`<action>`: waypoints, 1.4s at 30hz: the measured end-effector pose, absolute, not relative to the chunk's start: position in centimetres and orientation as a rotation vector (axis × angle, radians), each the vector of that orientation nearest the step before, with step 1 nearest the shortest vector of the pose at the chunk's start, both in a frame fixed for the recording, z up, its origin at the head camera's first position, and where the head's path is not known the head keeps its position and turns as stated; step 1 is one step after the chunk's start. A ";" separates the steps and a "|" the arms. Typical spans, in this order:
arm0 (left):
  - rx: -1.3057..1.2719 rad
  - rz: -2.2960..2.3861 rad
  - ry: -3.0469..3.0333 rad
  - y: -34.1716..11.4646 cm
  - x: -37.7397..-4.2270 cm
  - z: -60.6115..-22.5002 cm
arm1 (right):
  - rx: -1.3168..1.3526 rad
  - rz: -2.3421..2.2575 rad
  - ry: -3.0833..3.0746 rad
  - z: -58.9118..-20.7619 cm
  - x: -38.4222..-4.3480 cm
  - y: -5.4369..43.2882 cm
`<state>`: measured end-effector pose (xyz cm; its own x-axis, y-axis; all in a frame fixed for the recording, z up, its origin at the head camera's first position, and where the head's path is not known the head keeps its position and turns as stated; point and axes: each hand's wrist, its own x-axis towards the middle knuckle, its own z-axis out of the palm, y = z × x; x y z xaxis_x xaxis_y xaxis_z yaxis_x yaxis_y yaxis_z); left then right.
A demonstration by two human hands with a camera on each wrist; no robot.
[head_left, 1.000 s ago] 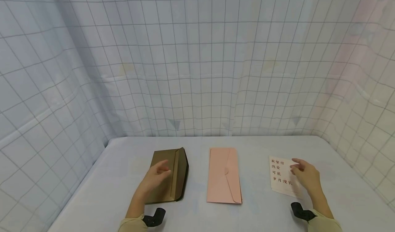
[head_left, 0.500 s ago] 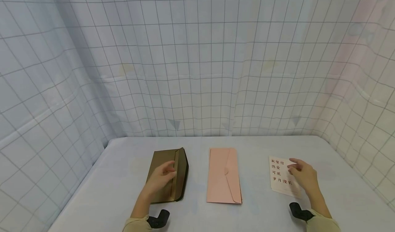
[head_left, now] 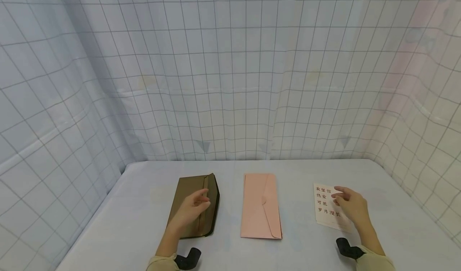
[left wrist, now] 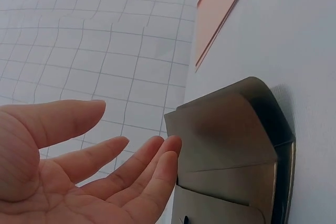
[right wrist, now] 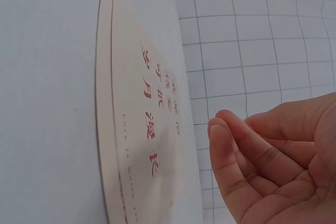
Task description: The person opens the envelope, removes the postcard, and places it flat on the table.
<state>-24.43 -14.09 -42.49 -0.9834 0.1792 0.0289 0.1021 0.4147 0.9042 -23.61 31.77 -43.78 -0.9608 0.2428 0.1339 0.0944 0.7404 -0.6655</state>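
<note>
Hovering empty: left hand (head_left: 189, 209) kinda spread over 7 o'clock pouch (left wrist: 226, 135), right hand (head_left: 353, 207) loosely curled over 4 o'clock card (head_left: 325, 207).

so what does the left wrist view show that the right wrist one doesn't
Only the left wrist view shows the person's left hand, with part of the olive-brown envelope beside its fingertips and a corner of the pink envelope farther off.

Only the right wrist view shows the right hand and the pale card with red characters and a line of smaller print.

Both share the white tabletop and the grid-patterned curtain.
</note>
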 end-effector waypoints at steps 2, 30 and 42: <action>0.278 1.642 2.575 -14.0 -24.4 -42.5 | -0.267 1.036 -2.729 -43.9 -23.6 31.7; 0.383 1.627 2.517 -12.2 -24.1 -42.6 | -0.252 1.072 -2.712 -44.0 -23.7 31.3; 0.401 1.615 2.513 -11.4 -23.9 -42.5 | -0.249 1.093 -2.727 -43.8 -23.7 30.9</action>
<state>-23.95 -11.40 -42.53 -0.9566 0.2892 0.0357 0.1526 0.3930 0.9068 -23.74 30.95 -43.83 -0.9673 0.2259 0.1157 0.0835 0.7138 -0.6954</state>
